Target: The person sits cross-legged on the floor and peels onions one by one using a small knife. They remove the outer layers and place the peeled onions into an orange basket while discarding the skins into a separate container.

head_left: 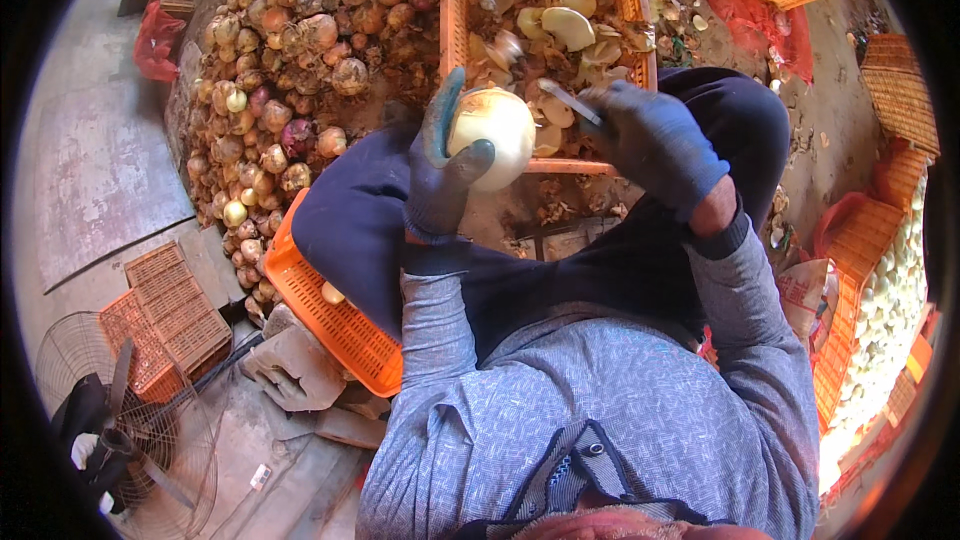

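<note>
My left hand [447, 165], in a dark glove, is closed around a large onion [497, 143]. Most of the onion is bare and white, with some brown skin at its top. To the right, my gloved right hand [645, 135] grips a small knife [570, 102], its blade pointing left toward the onion but apart from it. Both hands are above the near end of an orange crate [449, 30] holding onion skins and pale cut pieces [567, 28]. A blurred pale scrap [507, 48] shows over the crate. The knife's handle is mostly hidden by my fingers.
A big heap of unpeeled onions [275, 50] spreads at the left. An orange basket [335, 305] sits by my left leg, near a wire fan [125, 410] and stacked crates [175, 305]. White peeled onions [890, 310] fill the right side beside more orange crates [840, 340].
</note>
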A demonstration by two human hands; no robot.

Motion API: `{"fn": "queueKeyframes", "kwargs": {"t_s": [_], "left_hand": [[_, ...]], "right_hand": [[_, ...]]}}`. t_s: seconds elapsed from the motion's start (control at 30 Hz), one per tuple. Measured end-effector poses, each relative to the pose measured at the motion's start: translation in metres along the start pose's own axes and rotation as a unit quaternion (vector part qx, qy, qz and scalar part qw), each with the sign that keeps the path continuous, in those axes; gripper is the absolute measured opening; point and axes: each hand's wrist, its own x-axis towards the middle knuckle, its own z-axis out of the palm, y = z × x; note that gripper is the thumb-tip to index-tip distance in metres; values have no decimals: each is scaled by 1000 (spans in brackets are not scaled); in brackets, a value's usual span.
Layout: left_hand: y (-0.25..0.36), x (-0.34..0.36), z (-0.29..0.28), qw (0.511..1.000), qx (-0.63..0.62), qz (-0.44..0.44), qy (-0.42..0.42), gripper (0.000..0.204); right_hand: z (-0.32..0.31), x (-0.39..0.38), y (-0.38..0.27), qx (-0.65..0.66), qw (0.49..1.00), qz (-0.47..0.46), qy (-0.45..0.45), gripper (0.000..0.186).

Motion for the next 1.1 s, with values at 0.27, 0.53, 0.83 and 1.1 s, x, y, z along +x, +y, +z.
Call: {"fn": "queueKeyframes", "kwargs": {"t_s": [0.27, 0.53, 0.83, 1.1], "left_hand": [[-2, -1, 11, 995, 94, 24, 5, 116], [-12, 1, 9, 987, 155, 30, 2, 121], [-21, 5, 2, 977, 208, -3, 44, 100], [-69, 17, 12, 980, -136, -69, 126, 61]], "right_hand": [[11, 0, -19, -68, 992, -95, -37, 16], [26, 5, -32, -144, 987, -36, -58, 15], [59, 19, -18, -99, 991, 53, -78, 16], [186, 40, 46, 348, 893, 267, -100, 24]]}}
